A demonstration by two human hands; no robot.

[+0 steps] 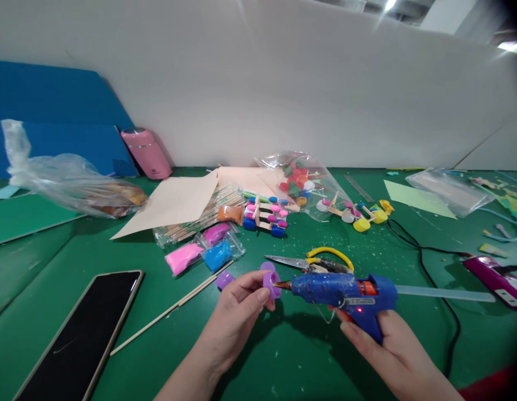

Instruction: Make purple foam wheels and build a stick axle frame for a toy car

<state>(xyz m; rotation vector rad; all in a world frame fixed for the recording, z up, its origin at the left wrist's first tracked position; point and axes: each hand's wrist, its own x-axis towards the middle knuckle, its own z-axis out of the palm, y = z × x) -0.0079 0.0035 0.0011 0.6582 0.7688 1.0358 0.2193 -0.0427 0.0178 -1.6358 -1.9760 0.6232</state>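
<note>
My left hand (237, 309) pinches a purple bottle cap (271, 280) above the green table. My right hand (384, 348) grips the handle of a blue hot glue gun (342, 292), whose nozzle touches the cap's side. A clear glue stick (444, 293) pokes out of the gun's back. A second purple cap (225, 279) lies just left of the held one. Yellow-handled scissors (312, 260) rest behind the gun.
A dark phone (85, 328) lies at the front left beside long wooden sticks (170, 309). Clay packets (200, 253), cap-and-stick models (264, 214), a bag of caps (300, 181), paper sheets (175, 200), a pink bottle (146, 153) and a black cord (425, 267) fill the middle and back.
</note>
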